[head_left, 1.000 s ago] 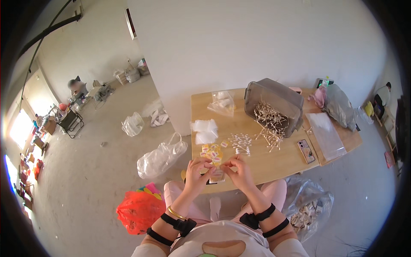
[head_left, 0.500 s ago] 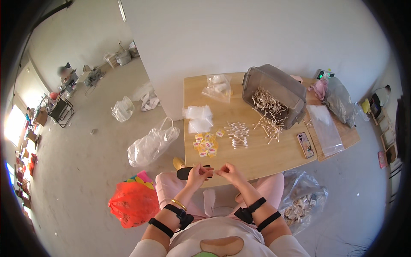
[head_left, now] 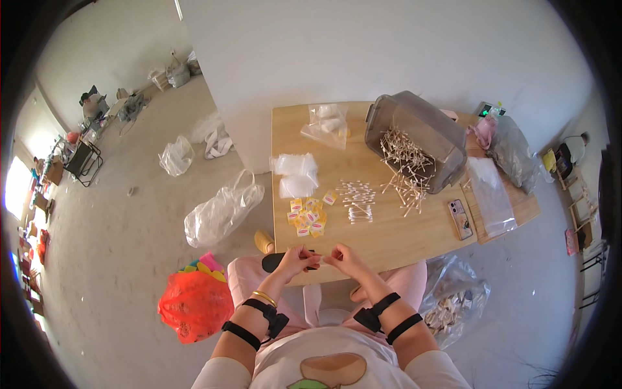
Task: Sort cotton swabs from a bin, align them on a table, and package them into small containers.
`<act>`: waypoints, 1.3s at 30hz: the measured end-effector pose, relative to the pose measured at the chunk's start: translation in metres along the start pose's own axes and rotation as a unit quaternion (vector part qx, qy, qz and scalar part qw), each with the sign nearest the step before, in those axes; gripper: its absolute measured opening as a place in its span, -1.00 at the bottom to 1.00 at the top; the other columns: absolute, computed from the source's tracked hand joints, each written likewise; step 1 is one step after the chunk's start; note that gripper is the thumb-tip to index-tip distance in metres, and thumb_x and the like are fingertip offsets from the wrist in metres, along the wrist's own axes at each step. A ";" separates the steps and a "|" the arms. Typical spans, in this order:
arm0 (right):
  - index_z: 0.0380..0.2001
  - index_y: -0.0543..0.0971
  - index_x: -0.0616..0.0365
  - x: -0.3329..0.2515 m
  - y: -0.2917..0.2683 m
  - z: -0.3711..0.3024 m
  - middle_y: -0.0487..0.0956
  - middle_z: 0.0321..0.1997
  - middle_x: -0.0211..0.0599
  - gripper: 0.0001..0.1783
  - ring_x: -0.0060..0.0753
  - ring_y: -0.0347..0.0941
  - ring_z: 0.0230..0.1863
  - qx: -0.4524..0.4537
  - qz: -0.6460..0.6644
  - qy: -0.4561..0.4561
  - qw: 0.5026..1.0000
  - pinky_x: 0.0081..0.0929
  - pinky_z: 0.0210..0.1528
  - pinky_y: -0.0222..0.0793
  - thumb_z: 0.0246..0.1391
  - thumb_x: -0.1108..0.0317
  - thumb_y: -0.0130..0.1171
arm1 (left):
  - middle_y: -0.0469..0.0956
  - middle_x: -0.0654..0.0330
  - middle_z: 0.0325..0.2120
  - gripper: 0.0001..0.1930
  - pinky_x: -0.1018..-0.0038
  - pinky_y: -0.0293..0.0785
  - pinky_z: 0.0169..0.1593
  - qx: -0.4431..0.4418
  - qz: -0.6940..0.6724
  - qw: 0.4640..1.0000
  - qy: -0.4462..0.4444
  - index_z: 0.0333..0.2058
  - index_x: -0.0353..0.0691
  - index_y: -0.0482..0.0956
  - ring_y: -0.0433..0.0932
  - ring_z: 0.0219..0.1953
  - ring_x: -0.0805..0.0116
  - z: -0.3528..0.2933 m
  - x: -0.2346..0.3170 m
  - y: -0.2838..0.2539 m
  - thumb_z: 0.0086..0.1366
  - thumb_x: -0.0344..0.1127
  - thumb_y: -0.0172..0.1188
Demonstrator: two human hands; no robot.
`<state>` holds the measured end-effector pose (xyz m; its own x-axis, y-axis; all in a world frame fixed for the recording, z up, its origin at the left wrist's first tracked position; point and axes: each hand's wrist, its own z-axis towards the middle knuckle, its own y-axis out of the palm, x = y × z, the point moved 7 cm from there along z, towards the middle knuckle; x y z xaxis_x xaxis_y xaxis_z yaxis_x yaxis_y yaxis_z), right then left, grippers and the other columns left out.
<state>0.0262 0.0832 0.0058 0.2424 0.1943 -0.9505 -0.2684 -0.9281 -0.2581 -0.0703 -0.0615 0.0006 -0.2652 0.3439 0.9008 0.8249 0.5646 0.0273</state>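
At the table's near edge, my left hand [head_left: 299, 260] and my right hand [head_left: 345, 259] face each other, fingertips pinched and nearly meeting. A tiny pale thing seems to lie between them, too small to name. Beneath my left hand shows a flat black object with a rounded end [head_left: 271, 262]. Just beyond lie small yellow-and-white cards [head_left: 307, 217] in a loose pile. To their right, cotton swabs [head_left: 359, 192] are spread out, with a neater row of swabs [head_left: 361, 214] closer to me. Clear plastic bags [head_left: 296, 176] are stacked behind the cards.
A grey bin [head_left: 443, 139] lies tipped on its side, swabs [head_left: 405, 159] spilling from it. A phone [head_left: 460, 219] and a long clear bag [head_left: 494, 201] are at the right. On the floor, a red bag [head_left: 194, 308] stands left and a clear sack [head_left: 453, 305] right.
The whole view has shifted slightly, so the table and floor things sit a little farther left. Both hands remain pinched close together in nearly the same place.
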 end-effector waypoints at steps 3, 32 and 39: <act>-0.43 0.49 0.17 -0.017 0.002 0.000 0.49 -0.54 -0.37 -0.63 -0.50 0.37 -0.50 0.023 -0.092 -0.017 0.995 -0.48 -0.42 0.34 0.03 0.14 0.43 | 0.68 0.06 -0.20 -0.72 0.63 0.47 -0.42 0.001 0.025 1.000 0.015 -0.34 -0.23 0.42 0.71 -0.28 0.42 0.002 0.002 -0.003 0.29 -0.23 0.34; -0.27 0.58 0.23 -0.153 -0.045 -0.092 0.59 -0.31 -0.40 -0.77 -0.57 0.47 -0.25 0.059 0.058 -0.151 0.985 -0.52 -0.12 0.39 0.13 0.31 0.34 | 0.66 0.25 -0.36 -0.75 0.50 0.49 -0.21 0.143 0.106 0.932 0.315 -0.21 -0.25 0.68 0.58 -0.34 0.48 -0.157 0.148 0.010 0.12 -0.37 0.44; -0.12 0.55 0.19 -0.187 -0.029 -0.118 0.55 -0.14 -0.42 -0.76 -0.57 0.42 -0.03 0.053 0.012 -0.298 0.953 -0.47 0.04 0.32 0.13 0.50 0.27 | 0.66 0.23 -0.37 -0.72 0.40 0.51 -0.23 0.213 0.331 0.786 0.477 -0.29 -0.19 0.67 0.59 -0.32 0.23 -0.230 0.214 0.042 -0.04 -0.45 0.47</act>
<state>0.0984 0.0363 0.2112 -0.3301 0.3480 -0.8774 -0.3677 -0.9035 -0.2200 0.0229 -0.1369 0.2944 0.8148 0.0629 0.5763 0.3288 0.7686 -0.5487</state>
